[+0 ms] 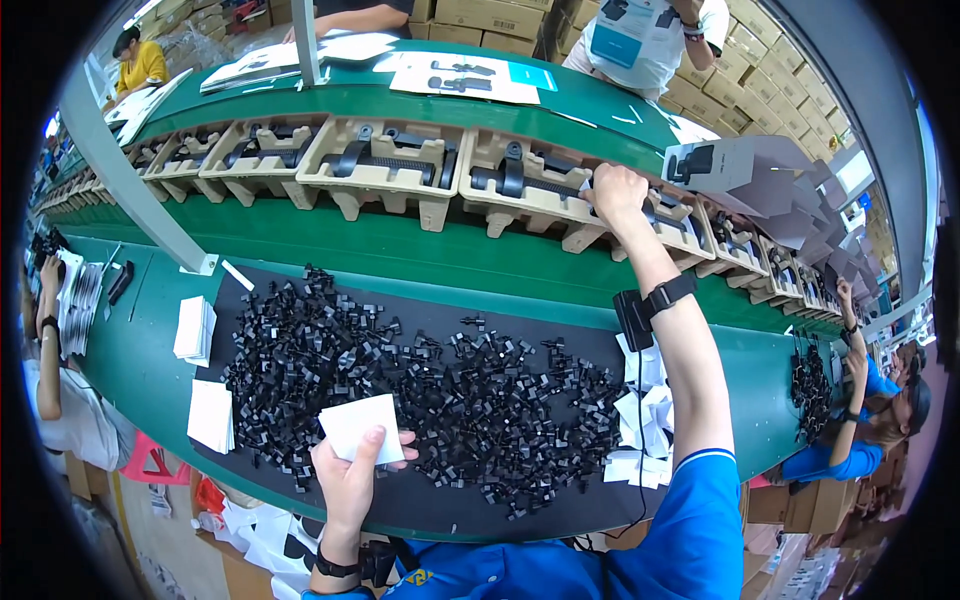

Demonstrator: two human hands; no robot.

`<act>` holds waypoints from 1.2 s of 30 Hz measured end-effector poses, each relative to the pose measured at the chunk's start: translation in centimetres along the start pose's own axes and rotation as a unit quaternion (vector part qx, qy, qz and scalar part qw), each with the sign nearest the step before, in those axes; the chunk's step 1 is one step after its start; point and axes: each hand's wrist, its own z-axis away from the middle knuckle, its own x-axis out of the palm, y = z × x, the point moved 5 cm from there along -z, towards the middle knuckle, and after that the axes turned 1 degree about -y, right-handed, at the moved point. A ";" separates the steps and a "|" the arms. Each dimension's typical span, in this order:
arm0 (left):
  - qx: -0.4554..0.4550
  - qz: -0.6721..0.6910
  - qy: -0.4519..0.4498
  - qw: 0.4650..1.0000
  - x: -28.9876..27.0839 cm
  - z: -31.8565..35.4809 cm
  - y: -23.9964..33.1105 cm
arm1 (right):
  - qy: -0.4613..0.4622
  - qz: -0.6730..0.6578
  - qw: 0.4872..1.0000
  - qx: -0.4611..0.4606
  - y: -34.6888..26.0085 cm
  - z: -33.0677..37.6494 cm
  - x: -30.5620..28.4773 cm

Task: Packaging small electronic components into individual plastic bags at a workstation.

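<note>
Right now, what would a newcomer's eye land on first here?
The big heap of small black plastic parts spread over the dark mat in front of the person. Behind it, a row of beige moulded trays holding black parts runs along the green belt; the right hand reaches into one tray. The left hand holds a small white packet at the heap's near edge.

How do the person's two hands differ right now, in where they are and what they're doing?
The left hand stays near the body, pinching a small white packet over the pile of black clips; the right hand stretches far out to a pulp tray on the belt, closed over its black part. The left hand's grip shows plainly; the right's contents don't. Both wear dark wrist straps.
</note>
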 end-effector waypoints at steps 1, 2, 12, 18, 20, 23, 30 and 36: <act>0.000 -0.004 -0.005 1.000 0.0 0.1 0.0 | 0.006 0.015 1.000 -0.009 -0.2 0.5 -0.9; 0.001 -0.008 -0.011 1.000 0.1 0.1 0.0 | 0.013 0.031 0.999 -0.017 -0.3 1.2 -2.0; -0.092 0.125 -0.191 0.969 6.0 1.2 -2.5 | -0.036 -0.323 0.845 -0.425 -10.3 27.7 -12.4; 0.015 -0.023 -0.216 0.976 8.5 3.7 -0.8 | 0.141 -0.264 0.852 -0.428 -8.5 31.4 -12.9; 0.015 -0.015 -0.225 0.974 8.9 4.3 -1.0 | 0.182 -0.242 0.850 -0.431 -7.5 32.9 -13.1; 0.020 0.003 -0.252 0.967 9.8 5.2 -1.1 | 0.268 -0.189 0.842 -0.429 -5.8 34.7 -13.7; 0.002 -0.035 -0.302 0.953 11.0 7.6 -1.3 | 0.115 -0.339 0.802 -0.479 -2.2 34.5 -16.1; -0.054 -0.072 -0.372 0.924 10.9 7.7 -1.6 | -0.173 -0.530 0.731 -0.394 -1.3 34.0 -15.0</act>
